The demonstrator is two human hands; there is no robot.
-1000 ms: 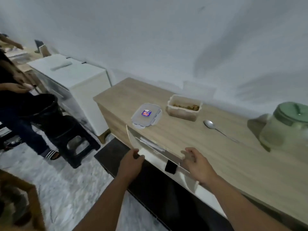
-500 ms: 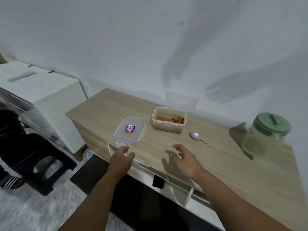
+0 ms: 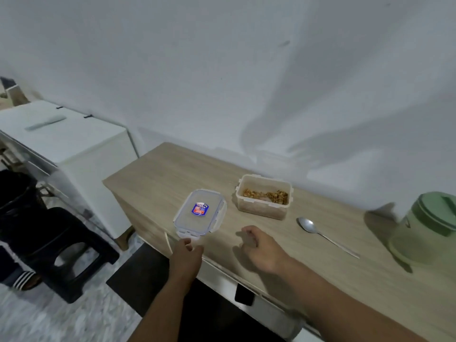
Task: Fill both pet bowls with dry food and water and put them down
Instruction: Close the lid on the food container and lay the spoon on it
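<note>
An open clear container [image 3: 262,210] with a little brown dry food stands on the wooden counter [image 3: 158,176] near the wall. Its lid [image 3: 200,213], with a blue and red sticker, lies flat to the left of it. A metal spoon [image 3: 320,233] lies to the right, and a green lidded water jug [image 3: 428,230] stands at the far right. My left hand [image 3: 186,255] is curled on the top edge of the white drawer front [image 3: 222,280], just below the lid. My right hand [image 3: 261,248] hovers over the counter's front, fingers loosely bent, holding nothing. No pet bowl is in view.
A white chest appliance [image 3: 66,149] stands left of the counter. A black plastic stool [image 3: 61,250] and another person's sandalled foot [image 3: 22,280] are on the floor at the left. A dark mat [image 3: 140,280] lies below the drawer.
The drawer, pulled well out a second ago, has been pushed in under the counter. My right hand left its front and rose over the counter. The view turned towards the wall.
</note>
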